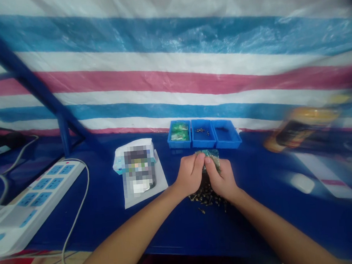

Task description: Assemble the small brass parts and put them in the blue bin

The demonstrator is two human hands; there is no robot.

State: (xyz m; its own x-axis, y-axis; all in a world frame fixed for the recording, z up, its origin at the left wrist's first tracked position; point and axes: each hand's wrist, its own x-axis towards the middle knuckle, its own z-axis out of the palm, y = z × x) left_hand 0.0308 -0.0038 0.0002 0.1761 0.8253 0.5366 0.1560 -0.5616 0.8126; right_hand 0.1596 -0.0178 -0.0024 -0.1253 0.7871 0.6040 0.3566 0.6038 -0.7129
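My left hand (pixel 189 174) and my right hand (pixel 224 178) meet above the blue table, thumbs side by side. Between them they pinch a small greenish plastic bag (pixel 212 153), whose lower part the fingers hide. Just below the hands lies a loose pile of small dark and brassy screws (pixel 204 197), with a few strays at its near edge. Behind the hands stand three blue bins in a row. Green plastic packets fill the left bin (pixel 180 144). A few small metal pieces lie in the middle bin (pixel 204 144), and the right bin (pixel 230 144) shows a dark bottom.
At left lies a long white power strip (pixel 46 196) with a cable looping towards me. A tissue pack (pixel 118 161) and a white sheet (pixel 162 182), partly pixelated, lie left of my hands. Rightwards are a blurred bottle (pixel 299 129) and a white rounded object (pixel 303 183).
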